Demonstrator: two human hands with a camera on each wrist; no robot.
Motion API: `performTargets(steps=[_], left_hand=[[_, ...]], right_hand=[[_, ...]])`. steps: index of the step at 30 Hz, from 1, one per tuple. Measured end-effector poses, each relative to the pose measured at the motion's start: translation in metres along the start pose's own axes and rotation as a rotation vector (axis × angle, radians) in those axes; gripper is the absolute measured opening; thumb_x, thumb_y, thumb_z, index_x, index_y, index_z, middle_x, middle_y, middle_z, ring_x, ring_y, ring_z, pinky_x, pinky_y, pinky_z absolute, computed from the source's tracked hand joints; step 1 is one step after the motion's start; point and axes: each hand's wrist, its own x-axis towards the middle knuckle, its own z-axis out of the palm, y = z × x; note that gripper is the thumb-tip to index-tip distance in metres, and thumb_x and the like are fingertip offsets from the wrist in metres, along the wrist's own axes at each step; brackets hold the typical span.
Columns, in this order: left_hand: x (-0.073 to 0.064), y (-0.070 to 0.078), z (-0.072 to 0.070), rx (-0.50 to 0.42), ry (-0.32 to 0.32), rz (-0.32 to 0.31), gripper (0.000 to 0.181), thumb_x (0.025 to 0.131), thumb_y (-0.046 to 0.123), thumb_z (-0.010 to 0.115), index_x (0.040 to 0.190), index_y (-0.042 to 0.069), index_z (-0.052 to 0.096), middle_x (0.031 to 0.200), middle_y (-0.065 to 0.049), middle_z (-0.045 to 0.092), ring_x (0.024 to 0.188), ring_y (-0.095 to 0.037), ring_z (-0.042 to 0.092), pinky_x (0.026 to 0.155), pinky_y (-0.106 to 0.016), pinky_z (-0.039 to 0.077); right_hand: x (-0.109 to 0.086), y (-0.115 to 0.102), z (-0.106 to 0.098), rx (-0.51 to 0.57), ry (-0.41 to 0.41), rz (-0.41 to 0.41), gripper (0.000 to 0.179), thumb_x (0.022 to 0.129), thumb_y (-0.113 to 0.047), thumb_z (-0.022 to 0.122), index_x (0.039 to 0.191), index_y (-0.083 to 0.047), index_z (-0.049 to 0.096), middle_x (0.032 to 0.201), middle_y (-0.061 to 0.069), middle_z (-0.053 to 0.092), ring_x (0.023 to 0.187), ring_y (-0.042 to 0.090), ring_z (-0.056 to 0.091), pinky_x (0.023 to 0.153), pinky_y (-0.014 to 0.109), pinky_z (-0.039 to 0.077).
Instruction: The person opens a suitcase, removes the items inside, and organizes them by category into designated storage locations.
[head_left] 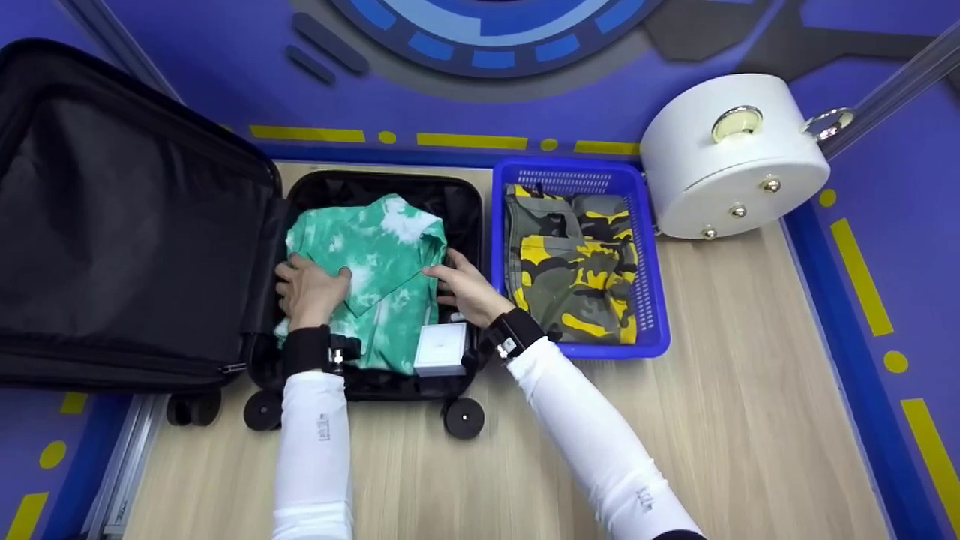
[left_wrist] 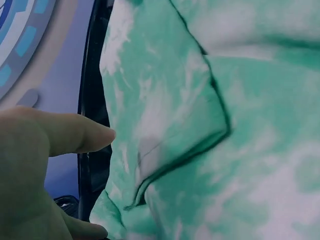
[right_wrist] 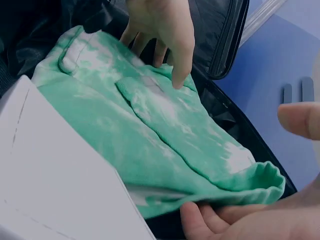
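A folded green and white tie-dye shirt (head_left: 367, 255) lies in the open black suitcase (head_left: 463, 206). My left hand (head_left: 311, 289) rests at the shirt's left edge, fingers spread and relaxed; in the left wrist view its thumb and a finger show beside the cloth (left_wrist: 175, 100). At the right edge is my right hand (head_left: 466, 289). The right wrist view shows its fingers (right_wrist: 200, 220) against the underside of the shirt's edge, close to an open cuff (right_wrist: 267, 180), with the thumb (right_wrist: 300, 120) held apart from the cloth. A white box (head_left: 440, 349) sits at the suitcase's near right corner.
The suitcase lid (head_left: 127, 225) stands open on the left. Right of the case is a blue basket (head_left: 656, 300) with folded camouflage clothes (head_left: 581, 277). A round white case (head_left: 735, 157) with metal feet lies behind it, near the wall (head_left: 465, 105). Black wheels (head_left: 463, 418) face the near side.
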Motion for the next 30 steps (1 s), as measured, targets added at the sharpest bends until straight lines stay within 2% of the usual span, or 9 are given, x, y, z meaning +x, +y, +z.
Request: performTargets(steps=[3, 9, 12, 15, 18, 22, 27, 30], left_hand=[[0.002, -0.002, -0.003, -0.013, -0.022, -0.004, 0.098, 0.102, 0.044, 0.051, 0.161, -0.008, -0.007, 0.158, -0.041, 0.014, 0.141, -0.058, 0.027, 0.112, -0.064, 0.034], [0.002, -0.007, -0.008, -0.035, -0.061, -0.033, 0.100, 0.100, 0.045, 0.054, 0.159, -0.009, -0.006, 0.144, -0.037, 0.045, 0.133, -0.054, 0.043, 0.104, -0.061, 0.043], [0.002, -0.006, -0.010, -0.023, -0.061, -0.029, 0.099, 0.100, 0.047, 0.057, 0.159, -0.012, 0.004, 0.141, -0.036, 0.049, 0.129, -0.052, 0.049, 0.102, -0.059, 0.046], [0.001, -0.002, -0.012, -0.008, -0.052, -0.014, 0.093, 0.099, 0.047, 0.059, 0.157, -0.014, 0.021, 0.143, -0.035, 0.051, 0.125, -0.049, 0.054, 0.102, -0.057, 0.047], [-0.002, 0.000, -0.014, 0.008, -0.059, 0.018, 0.086, 0.099, 0.045, 0.059, 0.157, -0.011, 0.028, 0.149, -0.033, 0.047, 0.131, -0.048, 0.051, 0.110, -0.059, 0.039], [-0.005, 0.002, -0.016, -0.022, -0.097, 0.056, 0.083, 0.102, 0.038, 0.055, 0.164, -0.002, 0.017, 0.165, -0.027, 0.030, 0.146, -0.047, 0.036, 0.120, -0.061, 0.025], [-0.011, 0.003, -0.019, -0.113, -0.118, 0.067, 0.083, 0.103, 0.034, 0.053, 0.166, 0.003, 0.009, 0.170, -0.022, 0.018, 0.149, -0.044, 0.032, 0.118, -0.054, 0.033], [-0.014, 0.003, -0.021, -0.131, -0.122, 0.080, 0.084, 0.104, 0.037, 0.051, 0.167, 0.006, 0.005, 0.172, -0.020, 0.013, 0.152, -0.043, 0.027, 0.120, -0.054, 0.031]], right_hand=[[0.001, 0.000, 0.000, -0.013, -0.005, -0.004, 0.098, 0.097, -0.019, 0.067, 0.167, -0.008, -0.002, 0.172, 0.020, 0.013, 0.152, 0.038, 0.031, 0.120, 0.051, 0.032], [0.001, 0.001, 0.000, -0.020, -0.027, -0.041, 0.101, 0.094, -0.019, 0.070, 0.166, -0.006, 0.000, 0.169, 0.020, 0.023, 0.148, 0.033, 0.037, 0.117, 0.053, 0.034], [0.000, 0.002, -0.001, 0.004, -0.049, -0.063, 0.099, 0.094, -0.017, 0.070, 0.166, -0.006, 0.003, 0.169, 0.017, 0.023, 0.146, 0.030, 0.040, 0.114, 0.052, 0.039], [-0.001, 0.002, -0.003, 0.026, -0.089, -0.078, 0.091, 0.095, -0.015, 0.069, 0.165, -0.004, 0.012, 0.165, 0.016, 0.033, 0.141, 0.029, 0.045, 0.111, 0.051, 0.043], [-0.001, 0.003, -0.004, 0.027, -0.130, -0.082, 0.078, 0.096, -0.015, 0.067, 0.161, -0.002, 0.026, 0.153, 0.014, 0.048, 0.133, 0.027, 0.052, 0.109, 0.048, 0.046], [-0.001, 0.005, -0.005, 0.015, -0.158, -0.078, 0.063, 0.098, -0.014, 0.066, 0.155, -0.001, 0.040, 0.142, 0.012, 0.056, 0.126, 0.024, 0.057, 0.109, 0.046, 0.046], [-0.002, 0.005, -0.004, -0.020, -0.165, -0.063, 0.061, 0.100, -0.013, 0.066, 0.155, -0.002, 0.041, 0.147, 0.013, 0.053, 0.128, 0.026, 0.057, 0.110, 0.050, 0.046], [-0.003, 0.005, -0.005, -0.053, -0.165, -0.055, 0.065, 0.100, -0.014, 0.065, 0.158, -0.005, 0.037, 0.149, 0.016, 0.053, 0.128, 0.031, 0.059, 0.111, 0.053, 0.044]])
